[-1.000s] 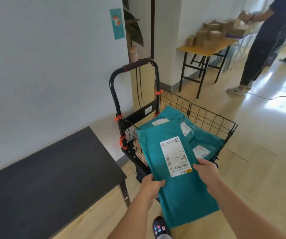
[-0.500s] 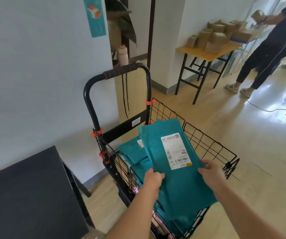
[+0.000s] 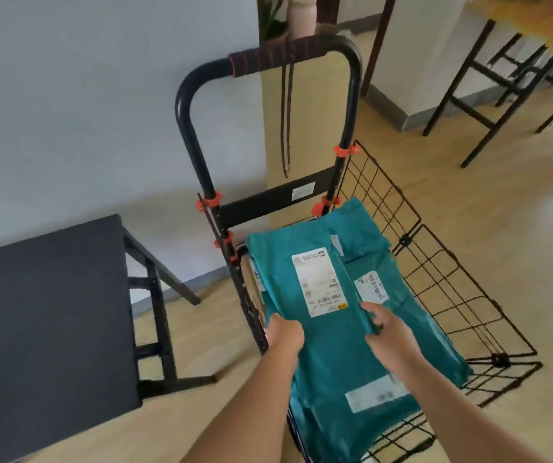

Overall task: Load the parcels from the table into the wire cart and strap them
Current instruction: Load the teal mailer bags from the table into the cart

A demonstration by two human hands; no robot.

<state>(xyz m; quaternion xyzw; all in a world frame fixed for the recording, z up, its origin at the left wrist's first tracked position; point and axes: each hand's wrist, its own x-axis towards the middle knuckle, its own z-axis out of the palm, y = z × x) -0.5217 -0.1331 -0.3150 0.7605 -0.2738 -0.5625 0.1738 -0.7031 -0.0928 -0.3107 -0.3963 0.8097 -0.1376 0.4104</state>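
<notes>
Left grip [image 3: 285, 332]: fingers curled over the left edge of the top parcel [image 3: 318, 279]. Right grip [image 3: 387, 329]: grasping the same parcel's right edge, fingertips on its upper face; the thumb is hidden. Neither is released.

Top parcel: teal mailer, label up, lying long-ways in the wire cart [image 3: 442, 272] against its left side. It rests on the other parcels [image 3: 412, 322], at least 2 of them, also teal. The near end of the pile reaches the cart's front rim.

Step in hand, as judged: seating this parcel on the pile; loading, not strapping.

Table [image 3: 44, 312]: dark top, just left of the cart.

Further back: cart handle [image 3: 278, 58] upright, with a dark strap [image 3: 286, 128] hanging loose from it, touching no parcel.

Next move calls for: let go once the parcel lies flat, check that nothing overhangs the wire, then reach up for the strap and draw it over the pile. Mailers look slick; expect sliding.
</notes>
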